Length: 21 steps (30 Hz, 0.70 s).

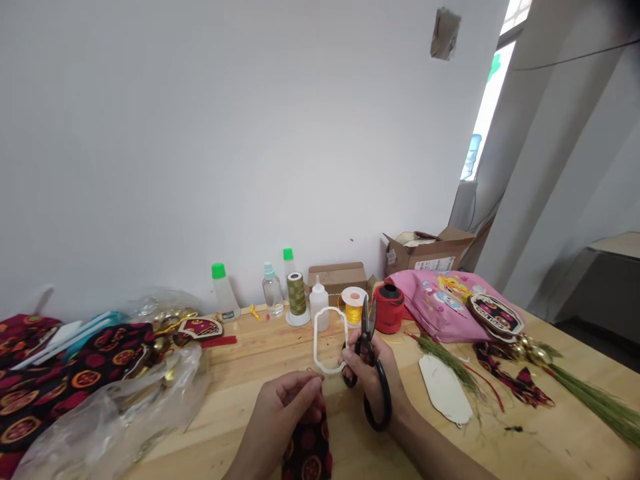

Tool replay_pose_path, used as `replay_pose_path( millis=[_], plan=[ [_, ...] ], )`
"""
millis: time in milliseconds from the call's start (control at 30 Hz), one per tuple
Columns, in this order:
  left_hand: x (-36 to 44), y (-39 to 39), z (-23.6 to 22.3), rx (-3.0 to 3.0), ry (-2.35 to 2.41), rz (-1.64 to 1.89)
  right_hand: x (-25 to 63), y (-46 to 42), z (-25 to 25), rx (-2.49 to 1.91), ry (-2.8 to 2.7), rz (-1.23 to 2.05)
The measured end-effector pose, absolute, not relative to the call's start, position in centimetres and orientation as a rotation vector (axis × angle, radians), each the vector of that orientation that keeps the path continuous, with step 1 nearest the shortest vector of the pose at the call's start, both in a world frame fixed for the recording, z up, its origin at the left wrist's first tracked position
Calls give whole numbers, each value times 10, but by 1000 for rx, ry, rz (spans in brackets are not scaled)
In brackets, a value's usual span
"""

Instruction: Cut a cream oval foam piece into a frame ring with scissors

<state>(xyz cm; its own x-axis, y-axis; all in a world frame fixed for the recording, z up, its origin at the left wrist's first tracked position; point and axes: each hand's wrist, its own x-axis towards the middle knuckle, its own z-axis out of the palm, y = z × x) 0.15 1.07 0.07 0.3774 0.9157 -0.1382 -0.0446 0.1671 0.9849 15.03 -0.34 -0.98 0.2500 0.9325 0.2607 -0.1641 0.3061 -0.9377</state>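
My left hand [287, 407] has its fingers closed on the top of a dark red-and-black patterned cloth strip [306, 448], which hangs down toward the table's near edge. In my right hand [383, 380] are black-handled scissors [371, 337], blades up and slightly apart. The same hand also pinches the right side of a thin white frame [316, 343] with an open middle, standing upright. Part of the scissors' handle is hidden by my fingers. Just behind the frame stands a white squeeze bottle [320, 301], with a yellow thread spool [353, 311] and a red thread cone [389, 308] to its right.
Patterned cloth [85, 373] and a clear plastic bag [125, 407] cover the left side. A green thread cone [297, 295] and glue bottles [225, 293] line the wall. To the right lie a white panel [445, 389], green tassels [593, 400], a pink bag [430, 310] and a cardboard box [425, 255].
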Motion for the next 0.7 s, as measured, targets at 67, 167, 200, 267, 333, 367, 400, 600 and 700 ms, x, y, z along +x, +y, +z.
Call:
replay_pose_path(
  millis=[67, 167, 200, 267, 333, 367, 400, 600, 700],
  plan=[
    [2, 11, 1, 1097, 907, 870, 150, -4, -9, -952, -1033, 929],
    [4, 10, 4, 938, 848, 874, 147, -5, -8, -976, -1077, 899],
    [5, 9, 4, 889, 833, 882, 146, -6, -8, -996, -1103, 877],
    [6, 9, 5, 811, 814, 908, 143, -7, -7, -1050, -1150, 823],
    [8, 8, 3, 780, 796, 929, 142, -8, -7, -1107, -1188, 757],
    [8, 9, 2, 778, 794, 940, 141, -9, -8, -1129, -1212, 717],
    [8, 9, 0, 784, 797, 949, 141, -10, -8, -1146, -1242, 677],
    [7, 9, -6, 855, 856, 1015, 141, -11, -11, -1156, -1313, 597],
    [8, 7, -7, 866, 836, 990, 140, -11, -8, -1150, -1234, 657]
  ],
)
